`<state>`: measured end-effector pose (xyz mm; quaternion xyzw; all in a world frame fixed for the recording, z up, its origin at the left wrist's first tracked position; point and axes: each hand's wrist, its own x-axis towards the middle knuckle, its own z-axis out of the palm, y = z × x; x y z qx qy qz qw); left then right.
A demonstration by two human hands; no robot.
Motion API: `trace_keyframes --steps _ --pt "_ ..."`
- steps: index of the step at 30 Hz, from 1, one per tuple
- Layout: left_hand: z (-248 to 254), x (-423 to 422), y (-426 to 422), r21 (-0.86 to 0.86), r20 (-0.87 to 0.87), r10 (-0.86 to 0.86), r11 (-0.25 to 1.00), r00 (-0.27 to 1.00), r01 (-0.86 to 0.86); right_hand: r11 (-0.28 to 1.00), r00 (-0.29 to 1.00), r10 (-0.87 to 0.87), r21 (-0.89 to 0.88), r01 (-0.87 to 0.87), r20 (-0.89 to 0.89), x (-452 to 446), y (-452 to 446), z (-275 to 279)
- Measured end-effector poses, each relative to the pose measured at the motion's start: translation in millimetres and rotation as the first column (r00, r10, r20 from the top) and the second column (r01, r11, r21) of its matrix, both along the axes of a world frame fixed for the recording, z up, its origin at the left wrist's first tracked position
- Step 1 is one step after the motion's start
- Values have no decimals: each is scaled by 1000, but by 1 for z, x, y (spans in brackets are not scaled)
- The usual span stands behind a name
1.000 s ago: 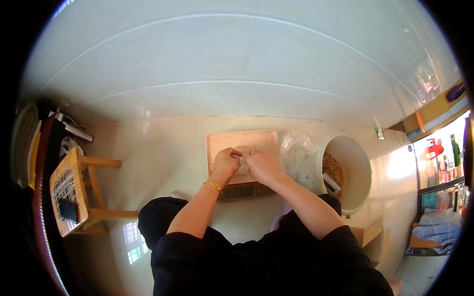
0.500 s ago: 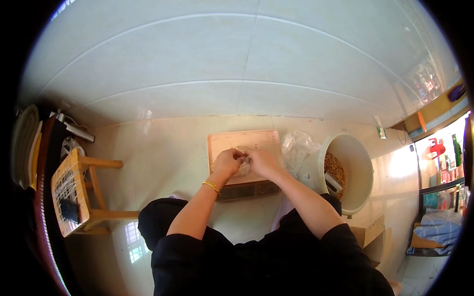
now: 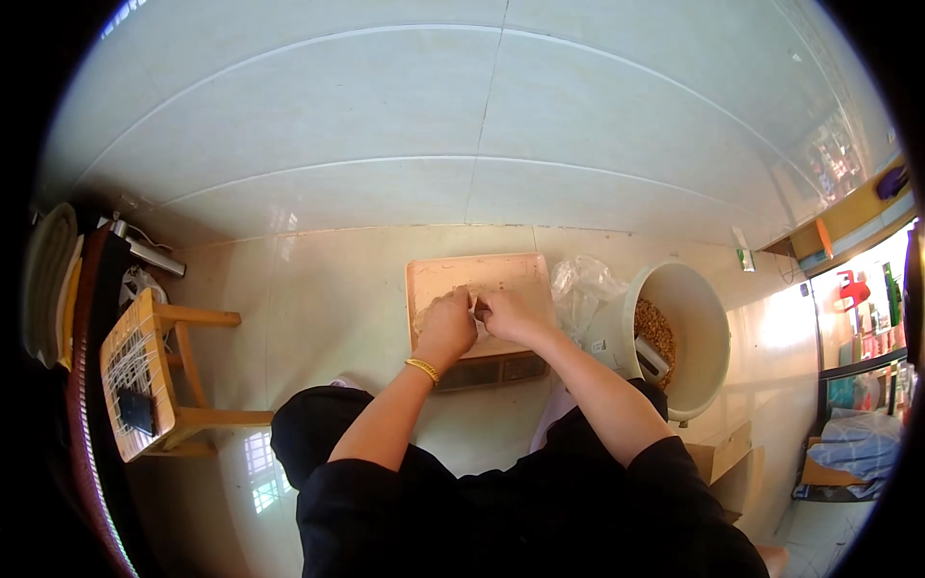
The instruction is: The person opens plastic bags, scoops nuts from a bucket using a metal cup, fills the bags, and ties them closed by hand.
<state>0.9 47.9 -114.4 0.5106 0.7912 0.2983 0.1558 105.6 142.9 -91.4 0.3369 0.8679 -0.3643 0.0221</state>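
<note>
My left hand (image 3: 451, 326), with a gold bracelet at the wrist, is closed over a weighing scale's pinkish-orange tray (image 3: 525, 272). Close beside it, my right hand (image 3: 508, 316) has its fingers pinched together. Between the two sets of fingers is a small clear plastic bag (image 3: 474, 301), mostly covered by the hands, so what it contains is hidden. Below the tray's near edge shows the scale's dark display panel (image 3: 491, 372).
Right of the scale lies a crumpled clear plastic bag (image 3: 585, 286). Next to it a large pale bucket (image 3: 708, 328), tilted in view, holds golden-brown grains (image 3: 655, 328) and a metal scoop (image 3: 651, 358). A wooden stool (image 3: 169, 385) with a dark phone-like object stands at left; a cardboard box (image 3: 725, 453) is at right.
My left hand has moved slightly forward and turned, now covering more of the small bag. My right hand has shifted only a little, with its fingers still pinched.
</note>
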Motion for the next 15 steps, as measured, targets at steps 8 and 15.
trace_keyframes --steps 8,15 --pt "-7 -4 2 -200 150 39 980 988 -8 1000 999 7 17 -6 -37 -1 -8 15" --pt "-9 -10 9 -302 829 331 943 450 -137 997 998 69 40 -69 1 -3 -7 16"
